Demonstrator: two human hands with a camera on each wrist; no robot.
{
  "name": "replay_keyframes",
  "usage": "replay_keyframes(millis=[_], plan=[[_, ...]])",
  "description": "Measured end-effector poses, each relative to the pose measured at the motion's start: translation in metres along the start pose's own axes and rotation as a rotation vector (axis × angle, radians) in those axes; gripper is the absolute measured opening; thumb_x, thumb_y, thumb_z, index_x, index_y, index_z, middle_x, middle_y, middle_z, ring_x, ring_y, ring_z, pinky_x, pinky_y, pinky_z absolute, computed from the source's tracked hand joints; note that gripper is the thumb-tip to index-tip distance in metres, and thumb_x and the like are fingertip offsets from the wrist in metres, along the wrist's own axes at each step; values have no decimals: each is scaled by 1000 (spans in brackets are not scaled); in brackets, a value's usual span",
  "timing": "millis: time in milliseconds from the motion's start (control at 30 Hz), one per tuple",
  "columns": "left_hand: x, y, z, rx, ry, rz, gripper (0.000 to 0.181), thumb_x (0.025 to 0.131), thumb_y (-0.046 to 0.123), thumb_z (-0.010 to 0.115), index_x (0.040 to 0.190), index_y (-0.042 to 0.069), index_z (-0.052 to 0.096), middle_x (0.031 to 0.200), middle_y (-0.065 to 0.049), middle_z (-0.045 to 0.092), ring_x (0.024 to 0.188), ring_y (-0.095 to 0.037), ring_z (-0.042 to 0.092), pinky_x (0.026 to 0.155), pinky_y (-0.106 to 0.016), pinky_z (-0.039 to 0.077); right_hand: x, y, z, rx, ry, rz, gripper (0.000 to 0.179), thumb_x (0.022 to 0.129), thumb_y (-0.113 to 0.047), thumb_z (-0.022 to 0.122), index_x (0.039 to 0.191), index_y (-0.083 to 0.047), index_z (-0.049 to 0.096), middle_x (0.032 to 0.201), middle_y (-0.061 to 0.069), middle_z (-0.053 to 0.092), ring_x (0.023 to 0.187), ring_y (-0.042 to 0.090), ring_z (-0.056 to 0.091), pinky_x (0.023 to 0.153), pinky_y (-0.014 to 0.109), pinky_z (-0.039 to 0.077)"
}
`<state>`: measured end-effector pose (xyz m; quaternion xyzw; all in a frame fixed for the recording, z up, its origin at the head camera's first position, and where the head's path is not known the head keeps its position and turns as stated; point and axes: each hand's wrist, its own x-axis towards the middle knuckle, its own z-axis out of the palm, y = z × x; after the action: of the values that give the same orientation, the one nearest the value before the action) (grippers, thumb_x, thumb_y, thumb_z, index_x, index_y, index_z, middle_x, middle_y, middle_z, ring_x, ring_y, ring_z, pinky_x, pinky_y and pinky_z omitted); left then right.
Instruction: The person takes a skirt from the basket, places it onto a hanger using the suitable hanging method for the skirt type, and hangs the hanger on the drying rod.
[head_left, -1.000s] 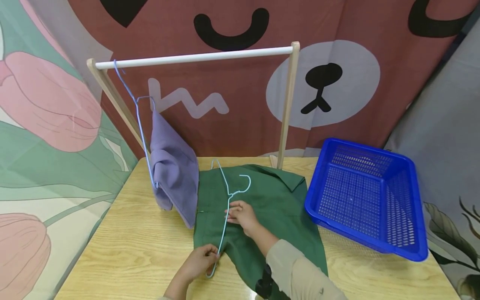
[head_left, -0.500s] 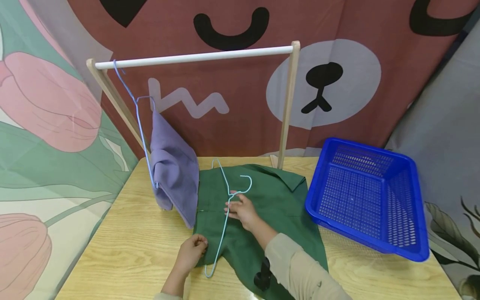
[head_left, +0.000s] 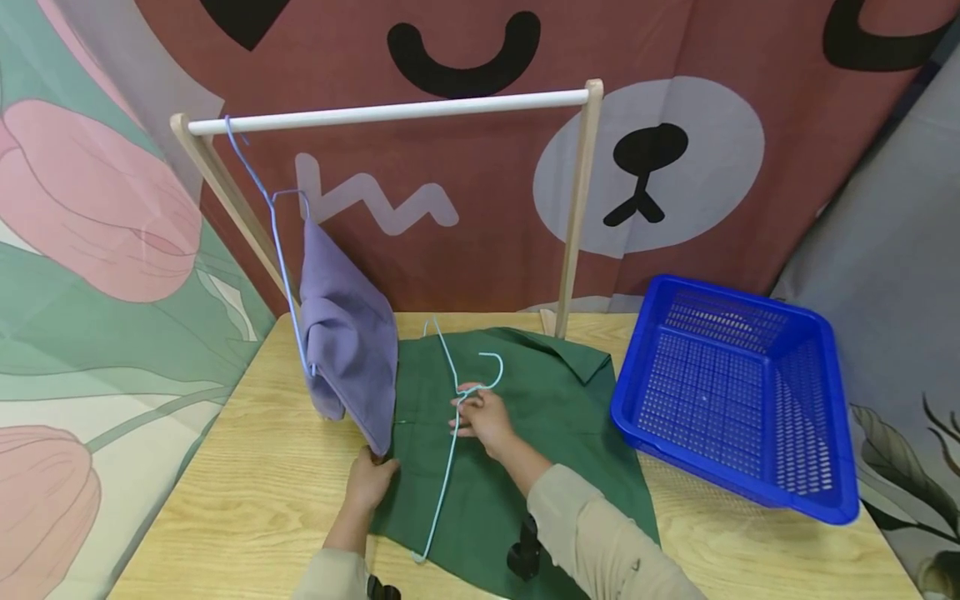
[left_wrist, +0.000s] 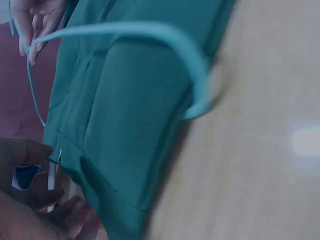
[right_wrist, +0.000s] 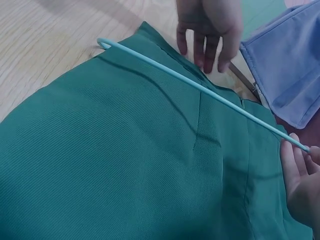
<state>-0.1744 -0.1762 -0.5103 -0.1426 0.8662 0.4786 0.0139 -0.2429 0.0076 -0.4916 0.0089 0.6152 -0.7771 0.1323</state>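
A green cloth garment lies spread on the table, with a seam and a folded far corner. My right hand holds a light blue hanger near its neck, above the cloth. At the garment's left edge is my left hand, just below the tip of a hanging purple garment. In the right wrist view, the left hand's fingers point loosely down by the cloth edge. The left wrist view shows the same hand with fingers apart and nothing clearly held.
A small rack with a white rail and wooden posts stands at the back. The purple garment hangs on a periwinkle hanger at its left end. A blue perforated basket sits at the right of the wooden table.
My left hand has let go of the hanger's near end and moved up and left to the garment's edge. The garment's front edge now spreads flatter. My right hand stays on the hanger.
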Motion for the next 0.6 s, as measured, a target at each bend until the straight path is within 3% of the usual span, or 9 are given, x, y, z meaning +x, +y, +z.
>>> replay_keyframes(millis=[133,267,433,600], plan=[[8,4,-4,-30,-64,-43,58,77,7,51,121,-20,25,117,-38,36,107,-46,37,87,-50,34,-1,-1,0,-36,8,-27,26,86,5,44,112,9,42,103,32,50,55,15,56,55,36,51],[13,4,-6,-21,-86,-50,57,77,6,51,121,-20,26,116,-38,36,105,-46,38,86,-50,35,-1,-1,-1,-49,15,-35,27,87,5,43,113,10,43,101,32,50,55,15,56,54,35,51],[17,0,-6,-117,-119,-106,54,80,8,51,119,-21,28,116,-37,37,104,-46,39,86,-49,35,-2,-1,-1,-53,33,-47,25,85,7,44,110,11,44,97,34,50,53,15,55,54,36,51],[19,-6,-6,-229,-161,-173,47,82,9,51,115,-21,35,105,-32,47,90,-38,50,77,-45,42,-4,-1,1,-65,47,-65,25,83,10,45,108,13,45,88,31,52,54,16,54,56,35,51]])
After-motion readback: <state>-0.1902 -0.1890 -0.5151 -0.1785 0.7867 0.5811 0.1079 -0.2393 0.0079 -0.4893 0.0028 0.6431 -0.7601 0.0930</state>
